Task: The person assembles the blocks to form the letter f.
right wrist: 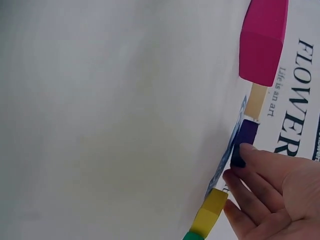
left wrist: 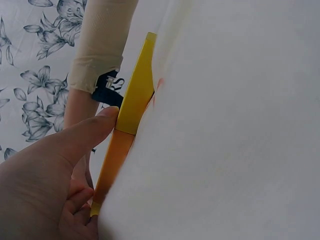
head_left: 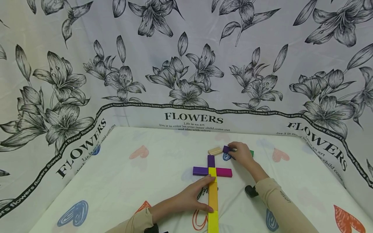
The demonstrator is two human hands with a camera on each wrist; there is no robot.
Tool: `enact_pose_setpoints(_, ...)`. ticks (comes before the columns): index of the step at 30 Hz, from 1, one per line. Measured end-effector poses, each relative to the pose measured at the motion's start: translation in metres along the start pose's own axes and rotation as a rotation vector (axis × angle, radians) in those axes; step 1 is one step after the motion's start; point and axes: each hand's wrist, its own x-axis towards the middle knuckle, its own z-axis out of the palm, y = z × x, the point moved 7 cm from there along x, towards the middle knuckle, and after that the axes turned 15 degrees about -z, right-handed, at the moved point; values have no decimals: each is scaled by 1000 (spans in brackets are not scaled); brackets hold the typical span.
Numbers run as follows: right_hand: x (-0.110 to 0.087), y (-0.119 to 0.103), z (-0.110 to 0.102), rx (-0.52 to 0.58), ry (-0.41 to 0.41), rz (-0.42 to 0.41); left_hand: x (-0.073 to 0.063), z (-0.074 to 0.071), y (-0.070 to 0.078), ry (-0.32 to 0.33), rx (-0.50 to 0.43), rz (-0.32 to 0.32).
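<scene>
A line of yellow and orange blocks (head_left: 213, 195) runs up the cloth, with a magenta block (head_left: 224, 172) and a purple block (head_left: 200, 171) as side arms and another purple block (head_left: 211, 160) on top. My left hand (head_left: 186, 199) lies along the line's left side, thumb and forefinger touching it; the thumb rests by the joint of a yellow block (left wrist: 136, 90) and an orange block (left wrist: 112, 160). Beyond the cross, my right hand (head_left: 242, 155) pinches a dark purple block (right wrist: 245, 135) between thumb and fingers.
Plain wooden pieces (head_left: 215, 150) lie left of my right hand. A green block (head_left: 252, 153) shows behind that hand, next to a yellow block (right wrist: 211, 207) in the right wrist view. A flower-printed curtain (head_left: 186, 64) stands behind the heart-patterned cloth (head_left: 163, 165).
</scene>
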Motion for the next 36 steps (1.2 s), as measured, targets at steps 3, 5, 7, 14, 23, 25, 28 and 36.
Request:
enact_pose_setpoints(3,1,1,0,12,4,-3,0,0,0,1,2,0)
enact_pose_setpoints(5,2,2,0,15,3,-3,0,0,0,2,5,3)
enact_pose_setpoints(7,2,2,0,17,3,-1,0,0,0,3,9,5)
enact_pose_setpoints(14,4,1,1,13,-6,0,0,-1,0,-3,6,3)
enact_pose_setpoints(23,6,0,5,17,-42,33,1,0,0,-6,-6,-3)
enact_pose_setpoints(25,6,-1,5,4,-46,27,1,0,0,-7,-7,-5)
enact_pose_setpoints(28,6,-1,5,-4,-47,28,1,-1,0,-7,-4,-10)
enact_pose_setpoints(36,5,0,6,-22,-58,21,0,0,1,-4,-4,-11)
